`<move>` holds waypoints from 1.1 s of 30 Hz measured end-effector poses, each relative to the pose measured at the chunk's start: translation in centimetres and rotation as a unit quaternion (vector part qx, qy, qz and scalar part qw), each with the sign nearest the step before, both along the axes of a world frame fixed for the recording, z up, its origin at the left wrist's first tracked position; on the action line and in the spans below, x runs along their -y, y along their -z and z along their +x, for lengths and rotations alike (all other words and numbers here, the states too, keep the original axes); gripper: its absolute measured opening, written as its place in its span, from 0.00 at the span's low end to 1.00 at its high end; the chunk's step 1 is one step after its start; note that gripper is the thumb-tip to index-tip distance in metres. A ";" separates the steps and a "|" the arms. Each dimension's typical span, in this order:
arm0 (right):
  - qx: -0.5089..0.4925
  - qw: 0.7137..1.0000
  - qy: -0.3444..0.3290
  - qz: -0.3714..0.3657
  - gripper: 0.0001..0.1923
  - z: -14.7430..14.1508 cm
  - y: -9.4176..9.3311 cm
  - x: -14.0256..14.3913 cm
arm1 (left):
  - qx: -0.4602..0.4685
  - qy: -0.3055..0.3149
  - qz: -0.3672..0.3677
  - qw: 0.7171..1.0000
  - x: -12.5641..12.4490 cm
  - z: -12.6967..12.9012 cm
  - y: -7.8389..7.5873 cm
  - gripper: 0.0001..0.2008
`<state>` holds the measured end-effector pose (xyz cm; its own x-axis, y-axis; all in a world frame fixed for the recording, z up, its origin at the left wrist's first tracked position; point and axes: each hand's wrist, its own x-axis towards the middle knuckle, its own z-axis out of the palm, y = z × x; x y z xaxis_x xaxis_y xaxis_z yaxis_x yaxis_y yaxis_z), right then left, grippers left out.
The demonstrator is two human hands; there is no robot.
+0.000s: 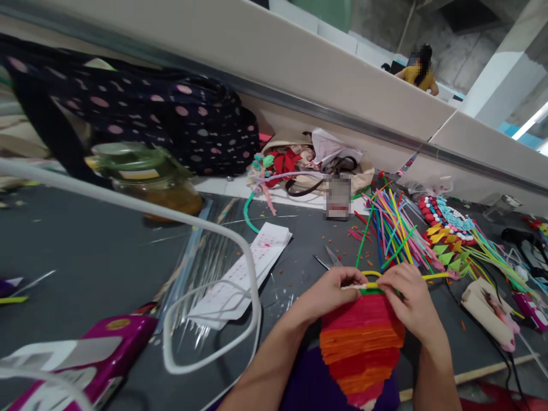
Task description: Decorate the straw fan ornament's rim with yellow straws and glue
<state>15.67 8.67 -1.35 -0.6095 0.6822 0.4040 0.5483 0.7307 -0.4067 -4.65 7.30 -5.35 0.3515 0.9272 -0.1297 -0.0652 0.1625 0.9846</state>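
Note:
A red and orange banded piece (pixel 362 339), pointed at its lower end and with green along its top edge, lies in front of me. My left hand (pixel 331 294) pinches the left part of a thin yellow strip (pixel 373 285) at that top edge. The fingers of my right hand (pixel 409 297) close on the same strip a little further right. Its tail runs out past my right hand toward the table items. Open scissors (pixel 331 258) rest just beyond my left hand. Behind my right hand lies a bunch of coloured stems (pixel 391 228).
Folded white paper (pixel 248 271) and clear plastic sleeves lie to the left. A white cable (pixel 205 225) loops across the front left, near a magenta device (pixel 124 342). A green-lidded jar (pixel 149 182), a dotted bag (pixel 171 114) and a partition (pixel 257 57) stand behind. A person (pixel 419 71) is beyond.

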 end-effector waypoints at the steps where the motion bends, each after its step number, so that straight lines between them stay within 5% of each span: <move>1: 0.007 1.000 0.000 0.007 0.09 0.0 0.0 0.0 | 0.004 0.000 -0.003 1.000 0.0 0.0 -0.1 0.13; 33: 0.050 0.998 0.009 0.030 0.08 -0.8 0.7 0.3 | -0.025 -0.080 0.025 0.996 0.0 0.8 0.2 0.07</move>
<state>14.84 8.40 -2.02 -0.6373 0.6695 0.3816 0.5968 0.7421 -0.3053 -3.88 7.34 -5.60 0.1935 0.9764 -0.0956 -0.0371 0.1047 0.9938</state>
